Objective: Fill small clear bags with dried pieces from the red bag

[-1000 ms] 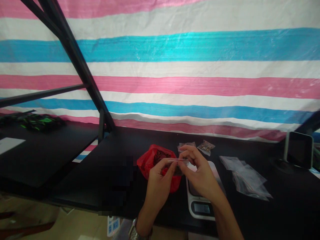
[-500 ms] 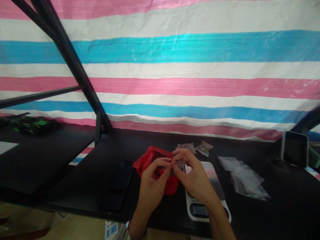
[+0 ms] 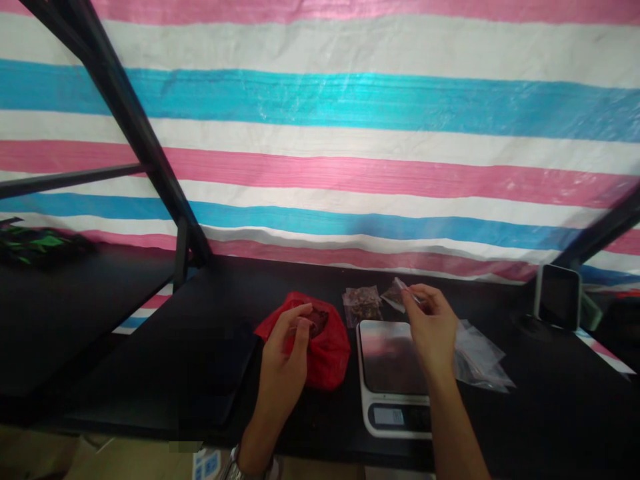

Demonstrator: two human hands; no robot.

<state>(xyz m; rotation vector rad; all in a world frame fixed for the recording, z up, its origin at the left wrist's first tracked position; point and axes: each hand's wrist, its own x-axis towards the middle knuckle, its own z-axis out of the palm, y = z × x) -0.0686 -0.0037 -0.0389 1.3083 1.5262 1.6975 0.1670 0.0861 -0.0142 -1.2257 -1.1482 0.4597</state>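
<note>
A big striped plastic tarp [image 3: 320, 100] in pink, white and blue hangs in front of me. A black metal frame [image 3: 120, 113] leans across it on the left side. Below it is my long black counter [image 3: 575, 407], and another black table [image 3: 85, 313] sits off to the left with a heap of green and black stuff [image 3: 35, 245] on it (I can't tell what that heap is).

At the back right corner of the counter, a small screen on a stand [image 3: 559, 297] stands up. Near the front edge, in the middle, sits a flat kitchen scale [image 3: 393, 360] with nothing on it. To the right of the scale lies a pile of clear zip bags [image 3: 480, 360]. To the left of it is a red plastic bag [image 3: 327, 360] with dark pieces [image 3: 317, 321] inside. Behind the scale lies a zip bag of brown bits [image 3: 363, 303].

My left hand [image 3: 283, 353], with a wristwatch [image 3: 233, 470] on its wrist, is at the top of the red bag. Its fingers are bent and touch the bag, but I can't tell if they hold a piece. My right hand [image 3: 433, 327] is above the back edge of the scale, and its fingers pinch a small zip bag [image 3: 395, 297] tight.
</note>
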